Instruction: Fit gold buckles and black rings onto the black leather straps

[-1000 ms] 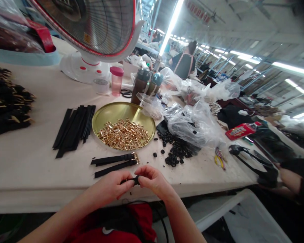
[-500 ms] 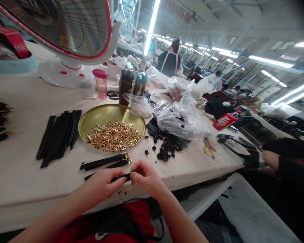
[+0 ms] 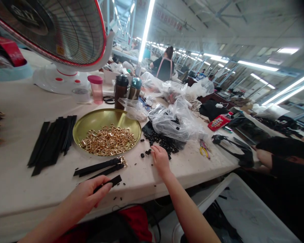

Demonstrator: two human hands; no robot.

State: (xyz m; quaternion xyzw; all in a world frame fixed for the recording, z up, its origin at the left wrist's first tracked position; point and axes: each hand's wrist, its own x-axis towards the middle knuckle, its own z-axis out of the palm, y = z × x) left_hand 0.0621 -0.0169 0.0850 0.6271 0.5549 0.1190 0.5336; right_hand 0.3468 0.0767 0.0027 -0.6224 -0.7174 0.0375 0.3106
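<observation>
My left hand point(image 3: 92, 193) is closed around a black strap point(image 3: 114, 181), whose flat free end sticks out to the right past my thumb. My right hand point(image 3: 160, 160) is over the near edge of a pile of small black loops point(image 3: 164, 141), its fingers stretched toward a few loose pieces and nothing visible in them. Beyond my left hand lie several black straps with gold buckles point(image 3: 121, 162) at their right ends. A round gold tray point(image 3: 82, 123) behind them holds a heap of small gold buckles point(image 3: 107, 140).
Plain black strips point(image 3: 52, 141) are stacked left of the tray. Behind it stand a fan point(image 3: 66, 40), a pink cup point(image 3: 96, 89) and dark bottles point(image 3: 121, 91). Plastic bags point(image 3: 177, 118), small pliers point(image 3: 204, 150) and a red can point(image 3: 220, 121) lie rightward. A co-worker's arm point(image 3: 264, 158) is at right.
My right hand has left the strap and moved right and away from me to the black loops. My left hand keeps the strap, now lower and further left. The whole view has shifted slightly.
</observation>
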